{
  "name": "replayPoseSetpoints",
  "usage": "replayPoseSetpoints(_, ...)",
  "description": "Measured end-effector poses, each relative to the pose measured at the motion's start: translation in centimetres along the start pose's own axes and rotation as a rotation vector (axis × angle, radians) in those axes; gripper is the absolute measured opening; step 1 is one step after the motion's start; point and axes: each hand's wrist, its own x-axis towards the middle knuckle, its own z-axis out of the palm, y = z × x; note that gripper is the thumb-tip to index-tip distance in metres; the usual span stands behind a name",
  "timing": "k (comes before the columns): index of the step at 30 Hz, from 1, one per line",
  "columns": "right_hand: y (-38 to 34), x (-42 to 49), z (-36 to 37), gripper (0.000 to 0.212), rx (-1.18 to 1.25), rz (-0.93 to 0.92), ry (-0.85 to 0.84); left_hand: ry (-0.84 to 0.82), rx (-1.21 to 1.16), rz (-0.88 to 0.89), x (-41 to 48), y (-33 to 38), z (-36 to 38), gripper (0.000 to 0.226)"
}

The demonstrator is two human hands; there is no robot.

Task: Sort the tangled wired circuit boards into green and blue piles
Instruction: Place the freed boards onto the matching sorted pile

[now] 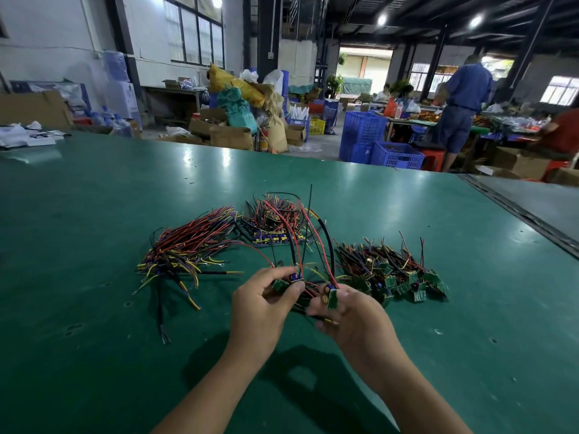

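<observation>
My left hand (266, 299) pinches a small green circuit board (281, 285) with red and black wires arching up from it. My right hand (351, 311) pinches another green board (332, 298) whose wires tangle with the first. A heap of green boards (404, 277) with dark wires lies to the right of my hands. A pile of blue boards (272, 238) under a nest of red wires sits behind my hands. A long bundle of red, black and yellow wires (185, 249) lies to the left.
The green table (94, 324) stretches wide on all sides; a seam and a grey strip (532, 211) run along its far right. White papers (28, 134) lie at the far left corner. Beyond the table stand boxes, blue crates (363, 136) and people working.
</observation>
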Motion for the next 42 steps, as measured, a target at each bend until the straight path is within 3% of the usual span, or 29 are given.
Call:
replayPoseSetpoints(4,0.3,-0.2,0.3,0.021,0.134,0.148,-0.058,0.039,-0.002,0.008,0.1,0.0,-0.1,0.027)
replayPoseSetpoints(11,0.0,0.8,-0.4,0.02,0.198,-0.119,0.197,0.051,-0.169,-0.097,0.3,0.0,-0.2,0.003)
replayPoseSetpoints(15,0.3,0.5,-0.8,0.02,-0.154,-0.259,0.221,0.024,-0.091,-0.073,0.2,-0.3,0.0,0.026)
replayPoseSetpoints(18,1.3,0.3,-0.5,0.02,-0.44,-0.338,0.213,0.02,-0.097,-0.091,-0.1,-0.6,0.2,0.027)
replayPoseSetpoints(22,2.1,0.0,0.1,0.018,-0.594,-0.398,0.174,-0.008,-0.153,-0.145,-0.2,-0.4,0.5,0.022)
replayPoseSetpoints(24,2.2,-0.1,0.1,0.014,-0.707,-0.447,0.207,-0.021,-0.188,-0.179,-0.2,-0.3,0.5,0.032)
replayPoseSetpoints(29,2.7,-0.2,0.3,0.023,-0.979,-0.569,0.209,-0.098,-0.471,-0.29,-0.4,-0.3,1.0,0.073)
replayPoseSetpoints(32,2.7,-0.2,0.4,0.014,-1.097,-0.604,0.192,-0.084,-0.618,-0.38,0.0,-0.2,1.1,0.08)
replayPoseSetpoints(36,2.3,-0.4,0.5,0.012,-1.196,-0.638,0.13,-0.123,-0.654,-0.424,0.1,0.3,0.8,0.067)
replayPoseSetpoints(39,2.2,-0.6,0.6,0.011,-1.216,-0.641,0.088,-0.15,-0.682,-0.476,0.0,0.5,0.9,0.038)
replayPoseSetpoints(42,2.0,-0.8,0.6,0.02,-1.265,-0.632,-0.028,-0.14,-0.536,-0.506,0.0,0.4,1.1,0.014)
